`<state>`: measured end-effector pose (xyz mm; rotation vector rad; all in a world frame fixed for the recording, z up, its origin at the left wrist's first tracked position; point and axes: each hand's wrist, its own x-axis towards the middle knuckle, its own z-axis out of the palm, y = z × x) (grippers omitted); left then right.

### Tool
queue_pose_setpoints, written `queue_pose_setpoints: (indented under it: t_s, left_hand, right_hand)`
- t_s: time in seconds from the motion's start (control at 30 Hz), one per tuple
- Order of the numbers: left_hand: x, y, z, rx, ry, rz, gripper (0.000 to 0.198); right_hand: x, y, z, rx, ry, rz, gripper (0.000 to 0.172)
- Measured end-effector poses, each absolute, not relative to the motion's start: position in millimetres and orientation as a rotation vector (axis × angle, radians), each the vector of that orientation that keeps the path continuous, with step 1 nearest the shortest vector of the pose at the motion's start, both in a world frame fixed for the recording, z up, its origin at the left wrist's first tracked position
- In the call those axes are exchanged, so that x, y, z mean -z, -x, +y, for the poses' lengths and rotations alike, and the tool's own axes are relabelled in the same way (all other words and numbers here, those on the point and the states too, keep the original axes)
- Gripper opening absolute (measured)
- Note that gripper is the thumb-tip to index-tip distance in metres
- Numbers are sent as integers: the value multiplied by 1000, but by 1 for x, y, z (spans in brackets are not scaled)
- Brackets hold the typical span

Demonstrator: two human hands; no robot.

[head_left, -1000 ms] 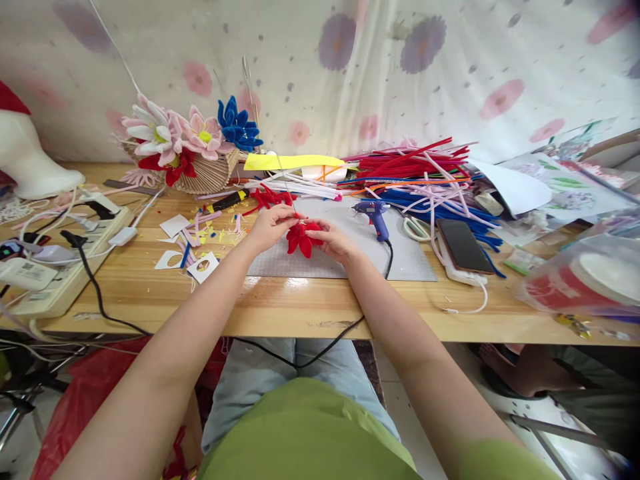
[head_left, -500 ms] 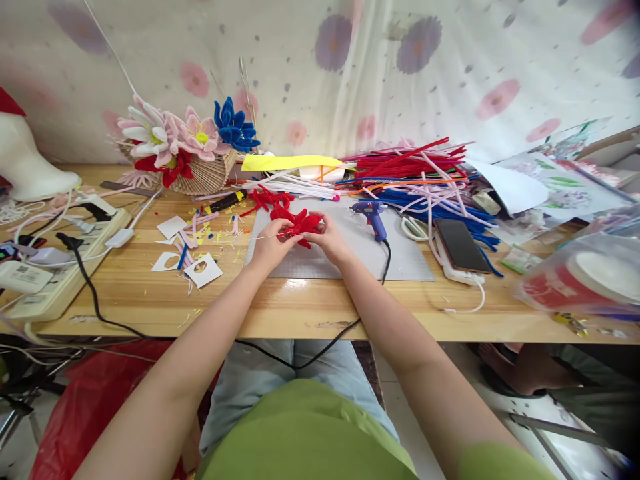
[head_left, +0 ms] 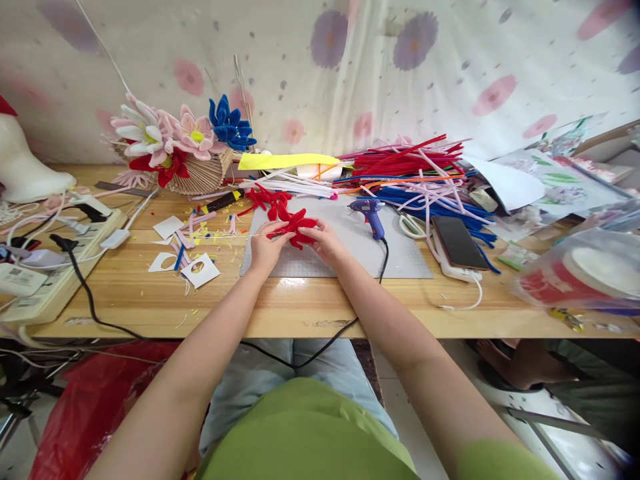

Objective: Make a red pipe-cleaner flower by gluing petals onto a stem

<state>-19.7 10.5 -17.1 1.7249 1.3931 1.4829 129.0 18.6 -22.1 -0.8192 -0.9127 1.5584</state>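
Observation:
Over the grey mat (head_left: 405, 257), both my hands are at a fuzzy red pipe-cleaner flower (head_left: 301, 223). My left hand (head_left: 266, 252) is closed on its base, and a thin pale wire points out to the left from there. On the other side, my right hand (head_left: 327, 243) has its fingers bent against the petals in a pinch; the fingertips are partly hidden. Just behind the flower lie more red fuzzy pieces (head_left: 266, 199) at the mat's back edge. A purple glue gun (head_left: 371, 215) rests to the right, its black cord running off the table front.
Paper squares with holes (head_left: 213, 270) and yellow scraps lie left. A power strip (head_left: 65, 267) with cables stands farther left. Finished flowers (head_left: 195, 133) sit behind. Pipe-cleaner bundles (head_left: 405, 163), scissors (head_left: 411, 227), a phone (head_left: 459, 241) and a bagged cup (head_left: 565, 280) are rightward.
The red flower has turned in my hands, so its petals show more spread. My right hand has opened out a little to the right. The view has shifted slightly.

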Motion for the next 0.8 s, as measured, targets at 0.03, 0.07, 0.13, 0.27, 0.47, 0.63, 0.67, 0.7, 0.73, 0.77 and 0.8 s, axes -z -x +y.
queue_pose_setpoints:
  t_s: [0.03, 0.07, 0.13, 0.27, 0.47, 0.63, 0.67, 0.7, 0.73, 0.77, 0.8]
  left_hand:
    - [18, 21, 11, -1489, -1724, 1389, 20]
    - [18, 22, 11, -1498, -1725, 1383, 20]
    - [19, 23, 11, -1514, -1730, 1368, 20]
    - [21, 26, 11, -1489, -1714, 1339, 22]
    - [23, 34, 14, -1432, -1591, 1264, 27]
    - [20, 39, 12, -1303, -1540, 1193, 29]
    - [19, 39, 11, -1295, -1553, 1181, 28]
    - [19, 40, 11, -1291, -1566, 1169, 26]
    - [18, 39, 11, -1293, -1578, 1157, 25]
    - [17, 39, 11, -1296, -1586, 1145, 24]
    - [16, 38, 11, -1300, -1589, 1132, 23]
  right_hand:
    - [22, -130, 19, -1567, 815, -920, 48]
    - [23, -130, 19, -1573, 810, -926, 47]
    - [23, -131, 19, -1579, 803, -937, 46]
    - [21, -133, 17, -1611, 803, -958, 40]
    - [8, -144, 19, -1703, 898, -1032, 34]
    - [-2, -156, 29, -1399, 1157, -1091, 34]
    - [-5, -157, 30, -1353, 1165, -1135, 32]
    - [-9, -157, 31, -1323, 1169, -1196, 32]
    - [-13, -156, 32, -1295, 1175, -1265, 32]
    - [-18, -154, 32, -1264, 1191, -1331, 34]
    - [-23, -151, 33, -1228, 1212, -1390, 35]
